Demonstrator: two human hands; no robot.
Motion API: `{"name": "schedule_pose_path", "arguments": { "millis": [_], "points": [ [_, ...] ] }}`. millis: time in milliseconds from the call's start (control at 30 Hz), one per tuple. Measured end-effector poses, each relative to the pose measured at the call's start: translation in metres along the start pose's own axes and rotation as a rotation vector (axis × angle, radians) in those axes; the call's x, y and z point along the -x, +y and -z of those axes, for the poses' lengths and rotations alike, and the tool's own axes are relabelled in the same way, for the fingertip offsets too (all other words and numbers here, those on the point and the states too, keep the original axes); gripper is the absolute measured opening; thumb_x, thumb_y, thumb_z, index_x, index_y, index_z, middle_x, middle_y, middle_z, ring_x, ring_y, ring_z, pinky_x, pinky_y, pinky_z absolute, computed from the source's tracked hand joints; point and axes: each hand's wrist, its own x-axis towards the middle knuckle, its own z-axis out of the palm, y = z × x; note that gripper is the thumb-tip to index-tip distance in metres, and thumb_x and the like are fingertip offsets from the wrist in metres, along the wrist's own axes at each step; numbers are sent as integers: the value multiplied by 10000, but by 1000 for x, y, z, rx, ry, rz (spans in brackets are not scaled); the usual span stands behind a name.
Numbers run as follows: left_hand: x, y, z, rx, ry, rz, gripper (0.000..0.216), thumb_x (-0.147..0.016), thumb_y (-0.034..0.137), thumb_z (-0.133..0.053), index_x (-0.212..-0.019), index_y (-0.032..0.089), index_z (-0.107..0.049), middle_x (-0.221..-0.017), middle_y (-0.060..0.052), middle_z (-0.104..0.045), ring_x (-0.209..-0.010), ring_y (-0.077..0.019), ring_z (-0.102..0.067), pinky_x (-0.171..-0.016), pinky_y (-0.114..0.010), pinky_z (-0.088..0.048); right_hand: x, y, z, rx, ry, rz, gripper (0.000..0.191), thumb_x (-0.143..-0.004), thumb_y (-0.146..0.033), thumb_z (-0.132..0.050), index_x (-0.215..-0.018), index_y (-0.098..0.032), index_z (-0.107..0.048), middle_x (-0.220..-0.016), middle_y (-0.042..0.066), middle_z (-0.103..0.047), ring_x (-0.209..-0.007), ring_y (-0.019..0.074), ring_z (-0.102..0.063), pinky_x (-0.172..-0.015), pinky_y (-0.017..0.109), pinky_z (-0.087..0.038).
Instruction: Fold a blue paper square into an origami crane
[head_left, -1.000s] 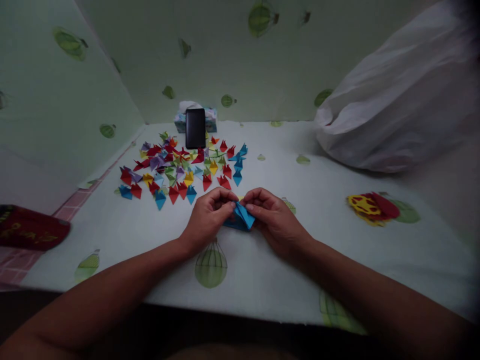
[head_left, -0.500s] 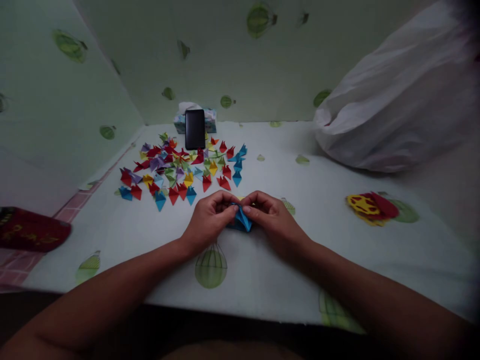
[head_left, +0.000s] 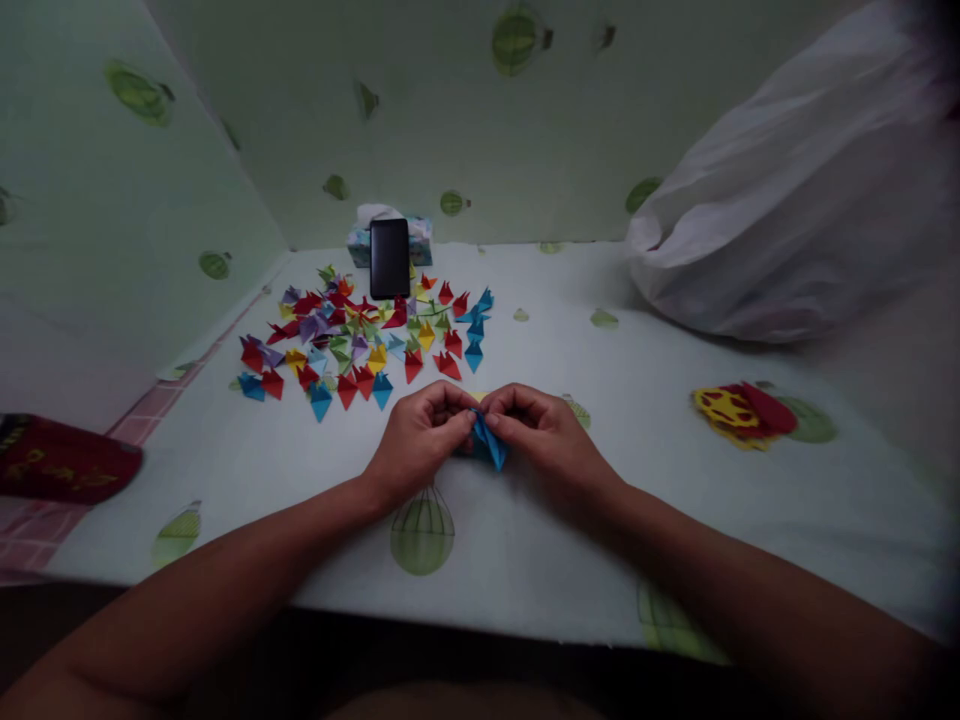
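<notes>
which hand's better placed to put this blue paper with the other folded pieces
Left, probably. Left hand and right hand both pinch the blue paper, but the folded pieces lie ahead and to the left, so the right hand would have to reach across.

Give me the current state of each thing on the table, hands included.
left hand: closed, pinching the blue paper.
right hand: closed, pinching the blue paper from the other side.
blue paper: partly folded, held between both hands.
folded pieces: scattered loose on the table beyond the hands.
phone: screen dark, propped upright against the tissue box.
tissue box: open, tissue sticking out on top.
white bag: slumped at the far right.
</notes>
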Motion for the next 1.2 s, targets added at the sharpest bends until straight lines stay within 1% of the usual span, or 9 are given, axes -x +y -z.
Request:
{"name": "schedule_pose_path", "arguments": {
  "millis": [100, 167, 267, 333, 533, 700, 900, 1067, 1200],
  "points": [
    [1, 0, 0, -6, 28, -27, 134, -763, 250, -694, -820, 144, -635, -655, 16, -643, -575, -99, -615, -571, -221, -512, 0, 0, -1, 2, -14, 14, 191, -791, -336, -688, -838, -187, -579, -787, 3, -592, -713, 139, -531, -653, 288, -420],
    [1, 0, 0, -12, 26, -37, 132, -762, 249, -696, -820, 145, -639, -671, 15, -646, -583, -99, -617, -572, -220, -510, 0, -1, -1, 45, -17, 7, 185, -781, -319, -681, -853, -184, -577, -772, -1, -587, -691, 137, -522, -637, 288, -406],
    [1, 0, -1, -31, 13, -28, 126, -761, 242, -683, -834, 149, -641, -670, 16, -644, -594, -103, -618, -585, -225, -508, 0, -4, 0, 118, 14, 3, 135, -780, -298, -643, -801, -178, -587, -745, 1, -577, -676, 135, -500, -626, 289, -386],
    [0, -1, 0, -57, 13, -15, 126, -756, 237, -674, -841, 151, -641, -658, 17, -638, -599, -108, -613, -591, -232, -500, -1, -4, 1, 128, 30, -8, 131, -769, -298, -640, -773, -176, -592, -741, 2, -577, -678, 135, -495, -623, 288, -379],
    [-1, -3, 2, -119, 2, -3, 139, -732, 248, -667, -831, 155, -638, -679, 7, -637, -627, -120, -603, -605, -251, -482, -2, -2, -1, -15, 19, -110, 156, -739, -302, -678, -763, -168, -603, -713, -12, -578, -654, 121, -491, -619, 275, -375],
    [0, -2, 2, -115, 2, 10, 144, -731, 254, -671, -829, 154, -637, -685, 3, -637, -627, -122, -603, -607, -254, -485, 0, -2, -3, -84, 12, -119, 156, -747, -299, -693, -776, -169, -611, -731, -11, -592, -657, 116, -501, -631, 272, -385],
    [0, -1, 0, -97, 45, -39, 119, -729, 237, -691, -803, 155, -647, -735, -5, -661, -670, -123, -626, -644, -249, -509, 0, -3, -1, -100, -17, -111, 135, -750, -279, -694, -799, -181, -616, -746, -11, -588, -687, 128, -512, -648, 276, -389],
    [1, 0, 0, -44, 19, -12, 128, -742, 240, -695, -819, 151, -644, -720, -11, -683, -660, -131, -654, -641, -254, -533, 0, -2, -1, -143, -37, -136, 131, -759, -278, -679, -806, -175, -613, -729, -9, -588, -673, 127, -513, -649, 278, -390],
    [2, 1, 0, -41, 13, -29, 119, -735, 216, -699, -811, 145, -643, -723, -9, -681, -662, -124, -652, -638, -242, -532, 0, -3, -2, -111, -18, -139, 136, -740, -256, -684, -814, -174, -606, -720, -16, -576, -665, 123, -501, -638, 274, -374]
  ]
}}
